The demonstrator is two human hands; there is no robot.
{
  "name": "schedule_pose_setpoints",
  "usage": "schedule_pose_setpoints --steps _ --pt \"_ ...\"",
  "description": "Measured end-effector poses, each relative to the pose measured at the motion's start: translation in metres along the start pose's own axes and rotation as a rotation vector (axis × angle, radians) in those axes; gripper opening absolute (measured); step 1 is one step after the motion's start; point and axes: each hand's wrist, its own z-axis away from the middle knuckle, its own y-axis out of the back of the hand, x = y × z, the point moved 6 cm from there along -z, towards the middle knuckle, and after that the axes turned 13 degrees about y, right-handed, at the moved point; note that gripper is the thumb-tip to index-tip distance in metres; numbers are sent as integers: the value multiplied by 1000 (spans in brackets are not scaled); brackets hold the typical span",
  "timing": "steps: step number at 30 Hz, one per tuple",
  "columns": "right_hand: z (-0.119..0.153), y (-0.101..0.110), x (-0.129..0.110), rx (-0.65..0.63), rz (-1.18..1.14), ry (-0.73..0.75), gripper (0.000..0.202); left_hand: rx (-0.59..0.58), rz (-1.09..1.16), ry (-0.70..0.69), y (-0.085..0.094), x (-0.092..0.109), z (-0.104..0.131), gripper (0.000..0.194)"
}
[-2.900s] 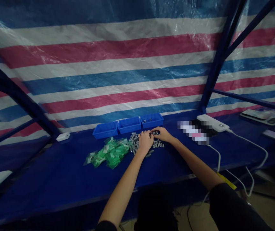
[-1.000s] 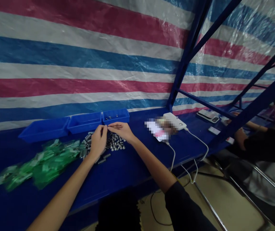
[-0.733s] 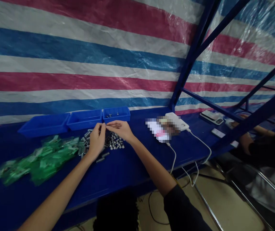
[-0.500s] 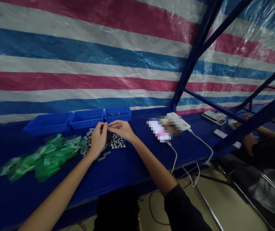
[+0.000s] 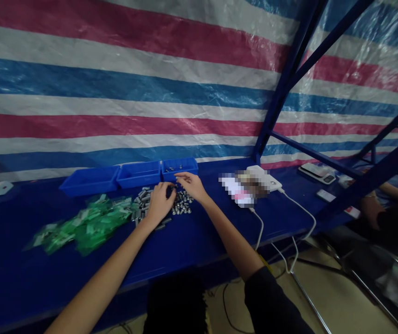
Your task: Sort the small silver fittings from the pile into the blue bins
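Observation:
My left hand [image 5: 162, 202] is curled over a pile of grey metal cylinders [image 5: 142, 200]. A dark spot shows between its thumb and fingers, too small to name. Just to the right, and apart from it, my right hand [image 5: 192, 184] hovers above small shiny round-headed metal parts [image 5: 182, 207]. Its fingertips are pinched together near the front of the right blue bin [image 5: 191, 165]; what they hold, if anything, is too small to make out. Green plastic bags [image 5: 96, 227] with small pale pieces lie left of the cylinders.
Two more blue bins, the middle one [image 5: 139, 180] and the left one [image 5: 89, 188], stand in the row. A white power bank [image 5: 272, 183] and cables lie right of my hands, beside a blurred-out object. Further right are a scale [image 5: 319, 175], a phone [image 5: 326, 195] and another person's arm [image 5: 371, 208].
My hands have come apart after their fingertips met. The left hand has lowered toward the pile and the right has stayed raised near the right bin. The camera view has shifted left.

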Motion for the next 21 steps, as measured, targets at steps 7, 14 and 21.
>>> schedule_pose_setpoints --steps 7,14,21 --pt "1 23 10 87 136 -64 18 -171 -217 -82 -13 11 12 24" --pt "-3 31 17 146 103 -140 24 -149 -224 -81 -11 12 15 20" --pt "-6 27 14 -49 210 10 39 -124 -195 -90 -12 12 15 22"
